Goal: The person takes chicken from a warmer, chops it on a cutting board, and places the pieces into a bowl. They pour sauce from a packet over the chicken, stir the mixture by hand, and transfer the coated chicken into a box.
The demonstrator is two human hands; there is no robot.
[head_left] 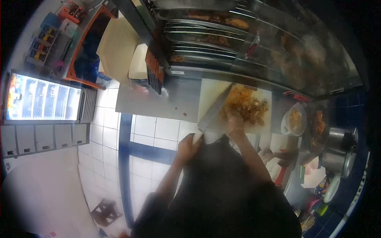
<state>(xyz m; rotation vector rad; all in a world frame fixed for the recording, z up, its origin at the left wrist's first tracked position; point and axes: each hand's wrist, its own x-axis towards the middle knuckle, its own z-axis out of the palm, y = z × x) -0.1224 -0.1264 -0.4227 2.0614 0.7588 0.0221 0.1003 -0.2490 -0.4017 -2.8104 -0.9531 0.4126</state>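
My left hand is closed around the pale handle of a large knife. The wide blade slants up and away, lying along the left side of a heap of chopped, browned food. That heap covers much of a white cutting board on the counter. My right hand reaches onto the near-left edge of the heap, fingers stretched toward the food and close to the blade. Its fingertips partly blend into the food, whose exact kind I cannot make out.
A heated-looking display case with food trays borders the counter's far side. Stacked cartons stand at left. To the right are a tub of food, a tray of reddish food and a metal pot. Other hands show near a red handle.
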